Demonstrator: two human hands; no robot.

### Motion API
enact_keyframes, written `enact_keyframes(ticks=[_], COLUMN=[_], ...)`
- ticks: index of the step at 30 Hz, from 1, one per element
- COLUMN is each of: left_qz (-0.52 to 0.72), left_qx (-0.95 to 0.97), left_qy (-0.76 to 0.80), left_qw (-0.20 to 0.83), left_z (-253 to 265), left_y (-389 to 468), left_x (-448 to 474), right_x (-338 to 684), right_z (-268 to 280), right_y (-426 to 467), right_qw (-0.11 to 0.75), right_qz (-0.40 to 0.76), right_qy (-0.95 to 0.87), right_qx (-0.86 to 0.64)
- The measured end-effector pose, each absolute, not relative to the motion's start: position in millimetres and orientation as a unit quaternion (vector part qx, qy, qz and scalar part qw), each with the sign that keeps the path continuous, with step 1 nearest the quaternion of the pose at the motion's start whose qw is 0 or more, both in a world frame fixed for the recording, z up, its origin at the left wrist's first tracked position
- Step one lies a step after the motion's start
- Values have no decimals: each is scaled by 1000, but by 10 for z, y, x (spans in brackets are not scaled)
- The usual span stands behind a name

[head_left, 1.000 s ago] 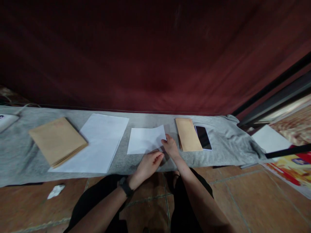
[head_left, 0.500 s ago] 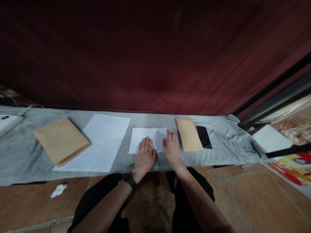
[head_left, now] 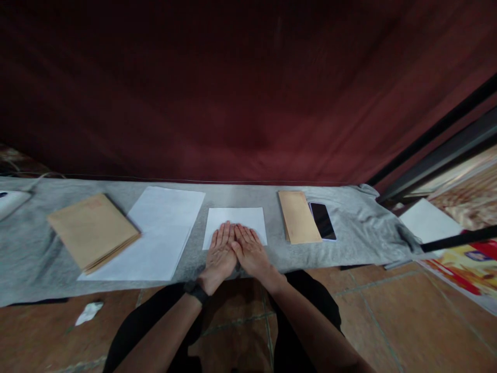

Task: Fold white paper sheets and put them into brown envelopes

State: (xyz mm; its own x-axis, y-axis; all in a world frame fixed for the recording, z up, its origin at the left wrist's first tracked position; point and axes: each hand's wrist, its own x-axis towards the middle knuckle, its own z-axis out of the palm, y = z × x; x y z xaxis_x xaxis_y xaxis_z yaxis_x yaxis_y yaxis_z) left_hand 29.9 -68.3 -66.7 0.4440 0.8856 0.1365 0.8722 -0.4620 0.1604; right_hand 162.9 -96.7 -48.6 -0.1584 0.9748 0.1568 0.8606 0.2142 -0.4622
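In the head view I see the left hand and right hand laid side by side, fingers straight, gripping nothing — atop the small white paper, flat on the grey-draped table, between larger white sheets and brown envelopes.

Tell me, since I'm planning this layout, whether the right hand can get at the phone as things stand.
Probably yes: the right hand rests flat on the small sheet, and most of the phone shows. The brown stack between them looks low enough to reach over.
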Motion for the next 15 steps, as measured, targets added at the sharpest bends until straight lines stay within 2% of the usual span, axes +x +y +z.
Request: enact_keyframes(ticks=[15], left_qz=[122], left_qx=[801], left_qy=[586], left_qw=[5], left_z=[-619], left_y=[-785], left_x=[113], right_x=[1788], right_z=[-616], right_y=[-1162], right_qw=[199], right_qz=[21], right_qy=[-717], right_qx=[-668])
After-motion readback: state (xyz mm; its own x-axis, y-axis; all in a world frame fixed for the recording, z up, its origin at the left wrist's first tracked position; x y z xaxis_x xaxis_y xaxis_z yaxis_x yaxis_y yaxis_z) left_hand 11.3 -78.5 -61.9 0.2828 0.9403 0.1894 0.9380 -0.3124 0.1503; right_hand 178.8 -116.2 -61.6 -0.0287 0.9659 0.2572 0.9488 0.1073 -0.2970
